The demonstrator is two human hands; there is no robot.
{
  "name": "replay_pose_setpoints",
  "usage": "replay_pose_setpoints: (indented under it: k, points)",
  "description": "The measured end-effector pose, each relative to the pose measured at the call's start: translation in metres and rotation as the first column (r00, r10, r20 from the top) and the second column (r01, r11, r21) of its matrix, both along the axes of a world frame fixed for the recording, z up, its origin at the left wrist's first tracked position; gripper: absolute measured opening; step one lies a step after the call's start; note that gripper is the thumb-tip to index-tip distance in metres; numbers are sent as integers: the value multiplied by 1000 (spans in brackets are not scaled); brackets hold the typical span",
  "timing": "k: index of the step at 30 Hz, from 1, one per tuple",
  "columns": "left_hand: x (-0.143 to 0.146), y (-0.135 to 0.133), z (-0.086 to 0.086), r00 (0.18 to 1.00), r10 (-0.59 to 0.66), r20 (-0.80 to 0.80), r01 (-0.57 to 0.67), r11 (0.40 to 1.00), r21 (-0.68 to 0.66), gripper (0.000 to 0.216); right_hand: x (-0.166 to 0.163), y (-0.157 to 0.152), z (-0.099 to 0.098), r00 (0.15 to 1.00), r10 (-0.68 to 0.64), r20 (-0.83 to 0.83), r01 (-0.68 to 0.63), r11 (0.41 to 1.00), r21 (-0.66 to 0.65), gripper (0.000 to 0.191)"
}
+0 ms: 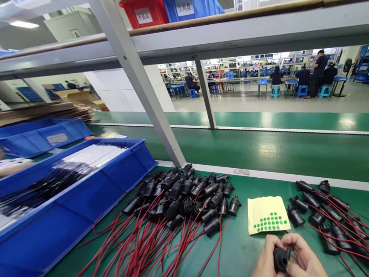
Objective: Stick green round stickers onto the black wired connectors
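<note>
Both my hands meet at the bottom of the head view around one black round socket [280,258]. My left hand [267,265] wraps it from the left with closed fingers. My right hand [302,260] pinches it from the right. Just beyond them lies a pale yellow sticker sheet [266,207] with rows of green dots [270,222]. A large heap of black sockets with red and black wires [183,197] spreads to the left. A smaller group of the same sockets [322,216] lies to the right.
A big blue tray [64,215] with bagged black cables stands at the left, another blue bin [37,135] behind it. A slanted grey shelf post [140,82] rises from the green mat [240,246]. Red and blue bins sit overhead. Seated workers are far across the aisle.
</note>
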State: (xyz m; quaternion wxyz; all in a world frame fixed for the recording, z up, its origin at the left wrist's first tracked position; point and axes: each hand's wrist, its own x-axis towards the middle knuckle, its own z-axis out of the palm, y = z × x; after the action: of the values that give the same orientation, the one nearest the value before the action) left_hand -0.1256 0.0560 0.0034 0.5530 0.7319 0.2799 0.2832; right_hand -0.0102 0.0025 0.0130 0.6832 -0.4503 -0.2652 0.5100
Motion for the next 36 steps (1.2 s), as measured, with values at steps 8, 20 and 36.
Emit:
replay_pose_setpoints:
  k: [8,20,36]
  points:
    - [3,4,-12,997,-48,-64,53,995,86,39,7,2,3,995,100,-6,-100,995,29,30]
    - [1,5,-2,998,-57,-15,58,998,28,34,8,0,-7,991,109,80,-107,994,-27,27]
    - [1,10,-4,992,-99,81,106,990,-88,36,30,0,-4,939,297,175,-316,944,95,40]
